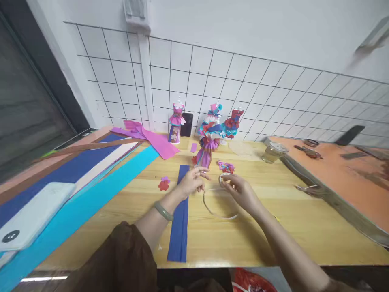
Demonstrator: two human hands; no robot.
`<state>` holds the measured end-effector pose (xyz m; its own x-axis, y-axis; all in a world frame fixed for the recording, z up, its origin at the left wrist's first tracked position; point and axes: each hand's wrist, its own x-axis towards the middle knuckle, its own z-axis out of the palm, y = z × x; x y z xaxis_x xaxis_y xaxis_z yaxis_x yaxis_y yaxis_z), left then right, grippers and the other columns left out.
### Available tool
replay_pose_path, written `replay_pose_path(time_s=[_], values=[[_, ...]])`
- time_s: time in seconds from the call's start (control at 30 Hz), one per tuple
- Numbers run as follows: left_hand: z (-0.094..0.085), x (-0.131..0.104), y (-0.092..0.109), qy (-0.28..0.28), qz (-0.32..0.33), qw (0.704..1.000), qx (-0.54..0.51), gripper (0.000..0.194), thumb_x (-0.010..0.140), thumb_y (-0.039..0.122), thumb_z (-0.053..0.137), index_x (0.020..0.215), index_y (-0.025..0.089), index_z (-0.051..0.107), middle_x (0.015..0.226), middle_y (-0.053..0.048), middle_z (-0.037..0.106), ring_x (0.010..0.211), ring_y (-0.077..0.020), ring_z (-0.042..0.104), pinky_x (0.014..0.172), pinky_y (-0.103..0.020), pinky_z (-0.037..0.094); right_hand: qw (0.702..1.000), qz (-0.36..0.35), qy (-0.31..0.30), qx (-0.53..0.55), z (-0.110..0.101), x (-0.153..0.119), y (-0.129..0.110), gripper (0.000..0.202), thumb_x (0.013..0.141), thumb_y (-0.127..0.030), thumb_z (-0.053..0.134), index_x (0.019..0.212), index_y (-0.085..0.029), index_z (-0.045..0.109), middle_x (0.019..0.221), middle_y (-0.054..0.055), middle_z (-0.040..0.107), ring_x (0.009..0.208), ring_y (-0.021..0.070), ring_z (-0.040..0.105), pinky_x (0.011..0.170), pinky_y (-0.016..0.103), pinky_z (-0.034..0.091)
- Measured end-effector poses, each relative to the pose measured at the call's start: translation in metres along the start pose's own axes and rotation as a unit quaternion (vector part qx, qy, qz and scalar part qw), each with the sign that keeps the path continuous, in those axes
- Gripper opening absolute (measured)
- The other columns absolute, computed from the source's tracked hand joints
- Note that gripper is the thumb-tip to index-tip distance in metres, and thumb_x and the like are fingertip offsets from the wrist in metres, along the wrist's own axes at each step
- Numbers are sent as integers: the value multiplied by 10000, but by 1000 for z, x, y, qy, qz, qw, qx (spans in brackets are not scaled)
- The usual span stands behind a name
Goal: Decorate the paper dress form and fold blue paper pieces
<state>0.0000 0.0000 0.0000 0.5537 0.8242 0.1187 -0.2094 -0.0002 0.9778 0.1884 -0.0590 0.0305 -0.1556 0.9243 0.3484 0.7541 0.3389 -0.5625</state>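
My right hand [243, 194] grips a small roll of tape [224, 178] by its rim, thumb and fingers closed on it. A thin pale strip of tape [217, 213] hangs in a loop between my hands, just above the table. Near its left end is my left hand [193, 182], thumb and a finger bent together, the other fingers stretched to the right. The strip's exact hold there is too small to see clearly. Under my left wrist, a long blue crepe paper strip [178, 231] lies lengthwise. Red and purple paper flowers [163, 184] lie left of it.
Crepe paper strips [121, 172] and a white phone [33, 213] cover the left side. Several small paper-dressed figures [176, 121] stand by the tiled wall. A lidded jar [274, 152] and scissors [310, 190] lie to the right, beside an orange-topped surface [343, 178].
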Motion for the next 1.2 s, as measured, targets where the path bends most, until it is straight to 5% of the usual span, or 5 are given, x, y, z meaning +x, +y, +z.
replay_pose_path(time_s=[0.17,0.43,0.87,1.07,1.2], values=[[-1,1,-1,-9,11,1000,-10,456,581,48,444,1022,162,470,900,-38,548,464,-33,488,391,-161,365,995,41,38,78,23,24,1,291,765,-404,495,867,-160,618,811,70,633,624,148,530,582,260,409],[-5,1,-5,4,11,1000,-13,483,585,45,432,1047,169,496,829,-26,556,459,-27,473,398,-148,359,956,132,-42,260,28,37,-24,331,722,-462,533,682,-138,591,524,-26,472,465,75,368,455,207,276],[-3,6,-21,44,-9,998,38,442,616,30,417,1026,172,503,661,16,540,412,-30,468,376,-126,362,941,144,-7,305,45,35,-5,292,690,-431,567,679,-140,573,587,10,551,521,111,467,514,230,359],[-2,9,-16,104,-76,986,-109,303,637,22,494,919,133,495,762,-45,573,551,-115,583,516,-260,488,950,106,26,294,38,34,-9,266,701,-420,563,705,-156,597,653,21,590,598,133,508,573,242,385],[-4,20,-12,69,-135,941,-304,133,693,43,494,819,71,527,792,-124,610,710,-149,604,696,-288,487,945,95,33,311,39,37,-6,252,693,-410,579,735,-166,626,680,27,608,616,137,518,583,247,394]])
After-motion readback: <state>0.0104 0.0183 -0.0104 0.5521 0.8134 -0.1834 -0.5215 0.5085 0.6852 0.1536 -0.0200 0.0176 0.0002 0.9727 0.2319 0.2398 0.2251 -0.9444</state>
